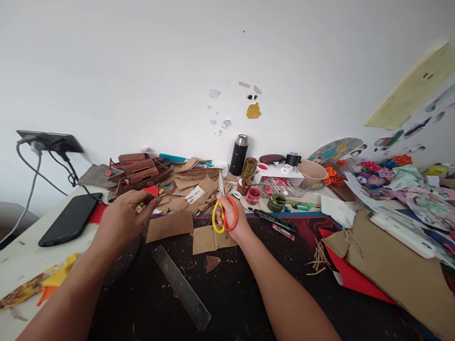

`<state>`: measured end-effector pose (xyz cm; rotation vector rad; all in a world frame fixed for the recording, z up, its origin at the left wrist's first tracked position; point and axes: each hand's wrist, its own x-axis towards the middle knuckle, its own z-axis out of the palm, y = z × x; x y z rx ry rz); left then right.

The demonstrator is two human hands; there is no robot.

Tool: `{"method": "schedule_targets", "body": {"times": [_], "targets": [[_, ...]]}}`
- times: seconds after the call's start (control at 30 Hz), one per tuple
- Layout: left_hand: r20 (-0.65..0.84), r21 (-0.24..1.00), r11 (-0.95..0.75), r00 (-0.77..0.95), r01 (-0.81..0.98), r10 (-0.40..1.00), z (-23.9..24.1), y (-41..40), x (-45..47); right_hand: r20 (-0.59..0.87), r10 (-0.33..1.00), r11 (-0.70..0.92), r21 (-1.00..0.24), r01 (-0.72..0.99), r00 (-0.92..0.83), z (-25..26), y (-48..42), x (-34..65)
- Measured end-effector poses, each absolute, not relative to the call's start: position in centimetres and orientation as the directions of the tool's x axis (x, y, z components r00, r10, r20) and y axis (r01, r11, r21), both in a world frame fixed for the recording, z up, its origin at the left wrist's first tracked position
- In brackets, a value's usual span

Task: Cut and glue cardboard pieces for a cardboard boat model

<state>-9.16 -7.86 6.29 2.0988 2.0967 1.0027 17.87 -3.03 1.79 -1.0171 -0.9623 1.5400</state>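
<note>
My right hand is closed around scissors with one yellow and one orange handle, their blades pointing away toward the wall. My left hand is raised at the left with its fingers curled toward the thumb; what they pinch, if anything, is hidden. A small red piece shows just behind its fingertips, and I cannot tell whether it is held. Below the hands lie a cardboard rectangle, a second creased cardboard piece, a small brown scrap and a clear ruler on the dark mat.
Cardboard scraps and a brown cardboard model lie along the wall. Behind my right hand stand a black flask and paint jars. A box cutter is to the right, near a large cardboard sheet. A phone lies left.
</note>
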Motion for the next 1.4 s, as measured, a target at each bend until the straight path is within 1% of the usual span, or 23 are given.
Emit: {"method": "schedule_targets", "body": {"times": [0.1,0.2,0.27,0.33,0.4,0.53,0.63,0.7,0.77,0.97,1.03,1.13,1.2,1.3,1.4], "targets": [[0.436,0.493,-0.045,-0.202,0.869,0.877,7.3,-8.7,-8.3,-0.130,0.982,-0.167,-0.935,-0.314,-0.137,1.9,-3.1,17.8],[0.368,0.561,-0.027,-0.221,0.827,0.903,6.9,-8.8,-7.6,-0.116,0.979,-0.165,-0.932,-0.324,-0.165,1.9,-3.2,17.7],[0.310,0.586,-0.050,-0.166,0.809,0.936,6.2,-8.6,-7.1,-0.098,0.975,-0.160,-0.932,-0.325,-0.199,1.9,-3.3,17.6],[0.262,0.614,-0.122,-0.057,0.780,0.963,5.6,-8.4,-6.4,-0.081,0.963,-0.162,-0.936,-0.314,-0.256,2.0,-3.5,17.6],[0.226,0.671,-0.193,0.051,0.715,0.973,5.3,-8.5,-5.6,-0.069,0.937,-0.177,-0.939,-0.296,-0.342,2.2,-3.9,17.5],[0.171,0.827,-0.239,0.178,0.509,0.969,5.4,-9.0,-4.1,-0.051,0.850,-0.218,-0.940,-0.263,-0.525,2.6,-5.0,17.3],[0.089,0.941,-0.159,0.236,0.298,0.968,5.4,-9.2,-3.4,-0.068,0.778,-0.244,-0.949,-0.200,-0.624,2.7,-5.8,17.0],[0.020,0.982,-0.061,0.225,0.179,0.974,5.1,-9.2,-3.2,-0.086,0.749,-0.254,-0.953,-0.165,-0.657,2.7,-6.1,16.7],[-0.012,0.995,-0.005,0.169,0.104,0.986,4.8,-9.1,-3.1,-0.091,0.731,-0.260,-0.954,-0.152,-0.677,2.8,-6.4,16.6],[0.038,0.999,-0.037,0.028,-0.024,0.999,3.8,-8.7,-3.0,-0.097,0.659,-0.293,-0.947,-0.136,-0.746,3.7,-6.6,16.6],[0.058,0.993,-0.064,-0.062,-0.097,0.996,3.8,-8.4,-3.5,-0.084,0.668,-0.285,-0.947,-0.150,-0.740,3.8,-6.3,16.8],[0.044,0.967,-0.089,-0.187,-0.239,0.981,4.1,-7.9,-4.8,-0.041,0.768,-0.222,-0.953,-0.205,-0.640,3.5,-5.3,17.2],[0.021,0.954,-0.086,-0.219,-0.289,0.975,4.5,-7.5,-5.7,-0.047,0.822,-0.214,-0.949,-0.230,-0.568,3.1,-4.6,17.6],[-0.016,0.955,-0.064,-0.268,-0.289,0.963,5.1,-7.3,-6.7,-0.096,0.896,-0.227,-0.938,-0.261,-0.434,2.6,-3.4,18.2],[-0.032,0.979,-0.025,-0.273,-0.201,0.961,5.6,-7.5,-6.8,-0.117,0.944,-0.209,-0.936,-0.284,-0.309,2.2,-2.5,18.7]]}}
